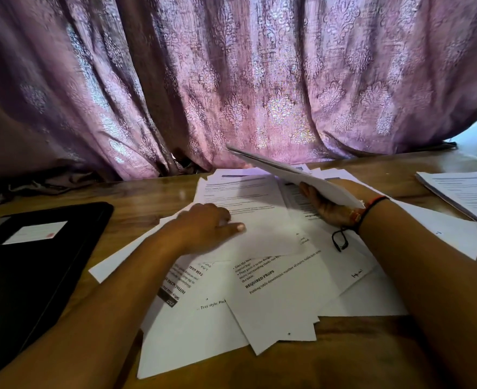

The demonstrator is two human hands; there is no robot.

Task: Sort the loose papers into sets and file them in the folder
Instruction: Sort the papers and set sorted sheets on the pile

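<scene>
Several loose printed papers (pixel 273 301) lie overlapping in a heap on the wooden table in front of me. My left hand (pixel 206 226) rests on top of the heap, its thumb lying on a sheet. To the right, my right hand (pixel 327 206) grips a thin set of sheets (pixel 285 171) lifted off the table and angled toward the curtain. A black folder (pixel 29 265) with a white label lies shut at the left. A separate stack of papers (pixel 464 195) sits at the far right.
A purple patterned curtain (pixel 231 80) hangs right behind the table's far edge. Bare wooden table (pixel 147 195) shows between the folder and the heap. A black cord bracelet (pixel 363 217) hangs from my right wrist over the papers.
</scene>
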